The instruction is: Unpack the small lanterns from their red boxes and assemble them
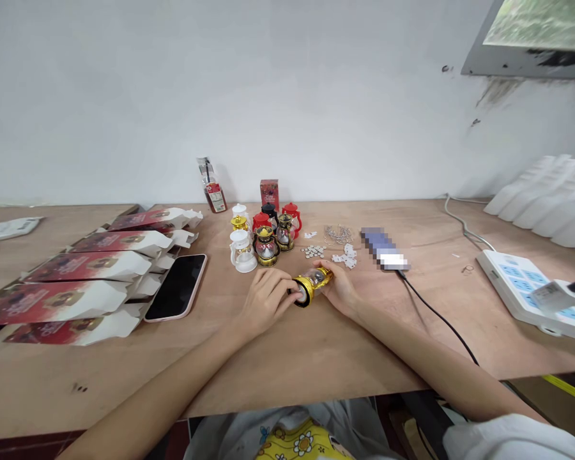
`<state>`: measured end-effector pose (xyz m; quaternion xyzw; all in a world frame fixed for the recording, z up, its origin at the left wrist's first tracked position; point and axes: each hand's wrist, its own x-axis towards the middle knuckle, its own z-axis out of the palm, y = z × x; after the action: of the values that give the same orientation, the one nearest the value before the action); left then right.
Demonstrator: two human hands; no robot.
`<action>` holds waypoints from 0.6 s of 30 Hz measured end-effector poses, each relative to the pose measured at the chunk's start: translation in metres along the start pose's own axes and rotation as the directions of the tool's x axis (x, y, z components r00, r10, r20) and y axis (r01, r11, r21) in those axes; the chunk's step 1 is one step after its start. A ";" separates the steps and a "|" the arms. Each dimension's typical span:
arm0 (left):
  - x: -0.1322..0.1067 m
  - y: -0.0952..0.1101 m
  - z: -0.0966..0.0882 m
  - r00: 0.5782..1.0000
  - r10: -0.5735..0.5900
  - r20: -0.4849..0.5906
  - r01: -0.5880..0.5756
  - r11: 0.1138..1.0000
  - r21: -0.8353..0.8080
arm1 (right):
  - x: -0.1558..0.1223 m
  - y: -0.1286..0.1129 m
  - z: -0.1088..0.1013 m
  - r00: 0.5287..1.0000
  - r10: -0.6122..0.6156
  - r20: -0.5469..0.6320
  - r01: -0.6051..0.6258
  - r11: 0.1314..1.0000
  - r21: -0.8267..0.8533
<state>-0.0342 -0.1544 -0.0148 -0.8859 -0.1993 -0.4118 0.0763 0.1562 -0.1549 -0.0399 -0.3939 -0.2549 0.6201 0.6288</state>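
Note:
A small gold toy lantern (311,284) lies on its side between my two hands over the wooden table (316,351). My right hand (339,289) cups its clear body from the right. My left hand (267,299) is closed with its fingertips on the lantern's gold base end. Just behind stands a group of several small lanterns (264,235) in white, gold, red and black. Small white tabs (345,256) and tiny silver pieces (313,251) lie scattered beyond my right hand.
Several flat red-and-white cartons (91,275) lie in a row at the left, with a black phone in a pink case (177,286) beside them. A blurred device (384,249) with a black cable lies right of centre. A white power strip (531,291) sits far right.

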 end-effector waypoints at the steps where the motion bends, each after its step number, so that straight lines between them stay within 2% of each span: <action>1: 0.000 0.000 0.001 1.000 -0.010 -0.008 0.010 1.000 -0.004 | 0.000 0.000 0.000 1.000 -0.002 -0.001 0.002 1.000 0.004; 11: -0.002 0.000 0.002 0.980 -0.199 0.006 0.199 0.979 -0.041 | -0.001 -0.001 0.003 0.999 -0.027 -0.034 0.027 1.000 -0.002; 18: 0.000 0.001 0.003 0.935 -0.351 0.055 0.356 0.927 -0.117 | -0.002 -0.001 0.003 0.995 -0.087 -0.053 0.086 0.996 -0.023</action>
<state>-0.0322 -0.1548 -0.0168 -0.8452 -0.3307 -0.4157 -0.0579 0.1548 -0.1560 -0.0371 -0.4057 -0.2609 0.5788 0.6575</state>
